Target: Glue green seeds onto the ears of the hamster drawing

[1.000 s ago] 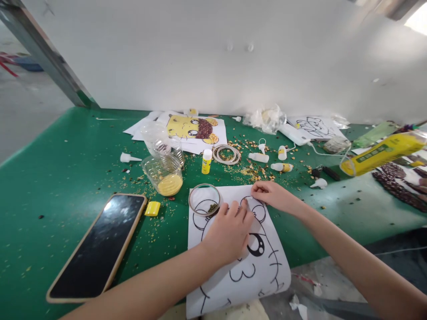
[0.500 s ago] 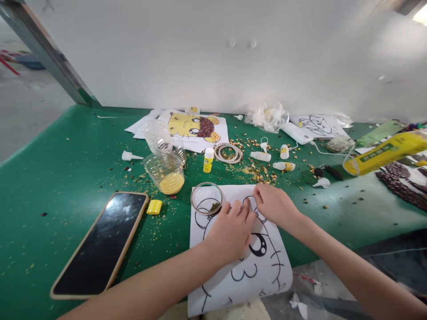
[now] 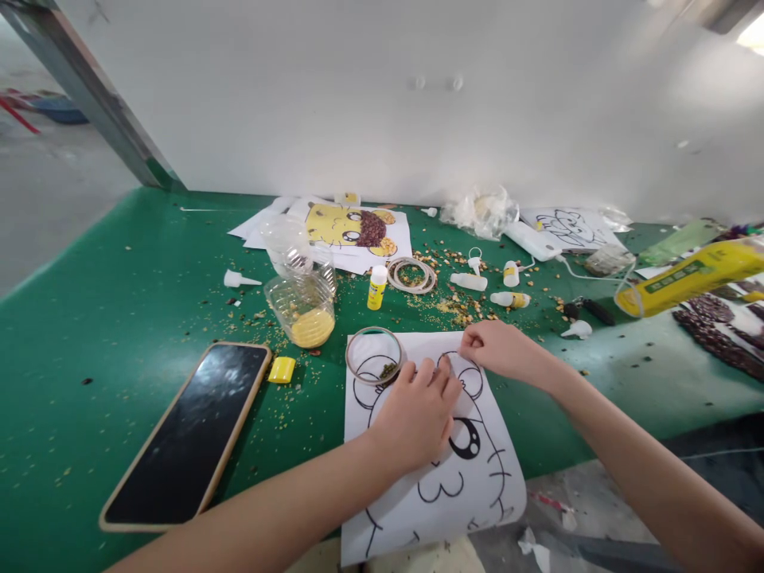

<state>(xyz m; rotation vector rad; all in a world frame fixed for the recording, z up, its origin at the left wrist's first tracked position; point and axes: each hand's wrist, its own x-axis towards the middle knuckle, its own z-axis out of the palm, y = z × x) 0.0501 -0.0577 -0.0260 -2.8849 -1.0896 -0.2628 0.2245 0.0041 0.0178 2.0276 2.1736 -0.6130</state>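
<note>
A sheet of white paper [image 3: 442, 509] printed with a cartoon animal face lies at the table's front edge. Flat on its middle, fingers slightly spread, rests my left hand [image 3: 418, 414]. My right hand [image 3: 493, 346] is at the sheet's top right, by the drawn ear, with thumb and fingertips pinched together; whatever is between them is too small to make out. A round clear dish [image 3: 375, 331] with a few dark green beans [image 3: 389, 370] stands on the paper's upper left, just beyond my left fingertips.
A phone [image 3: 188, 438], a yellow cap [image 3: 282, 370] and a clear plastic cup [image 3: 292, 314] of yellow grain are on the left. A glue stick [image 3: 376, 288], stacked rings [image 3: 411, 275], small glue bottles [image 3: 510, 300] and scattered grains lie behind. A yellow packet [image 3: 686, 278] is at right.
My right hand has shifted slightly right and up off the drawn ear, showing more of its outline. My left hand stays on the paper. The view has moved a little.
</note>
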